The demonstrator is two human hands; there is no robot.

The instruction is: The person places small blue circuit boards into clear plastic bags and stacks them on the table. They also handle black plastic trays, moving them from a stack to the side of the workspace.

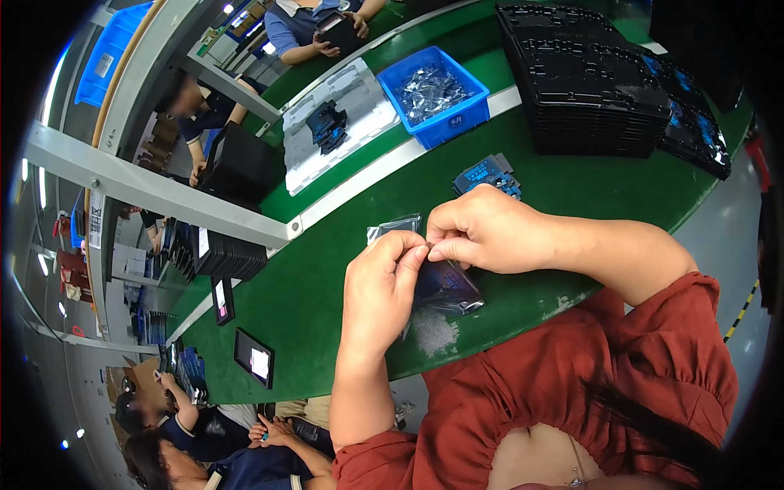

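Observation:
My left hand [377,286] and my right hand [494,233] meet over the green table, thumbs and forefingers pinched together. Whatever lies between the fingertips is too small and too covered to make out. Just beneath them is a dark flat piece in a clear plastic bag [447,287], partly hidden by the hands. More shiny clear plastic [398,224] shows beyond my left fingers. Beyond my right hand lies a small pile of black and blue flat pieces [487,175].
A blue bin [482,109] of small silvery packets stands ahead, beside a white tray [298,167] bearing dark pieces. Tall stacks of black trays [588,98] fill the far right. A metal frame post [171,181] crosses the left. Small black frames [254,357] lie left; co-workers sit around.

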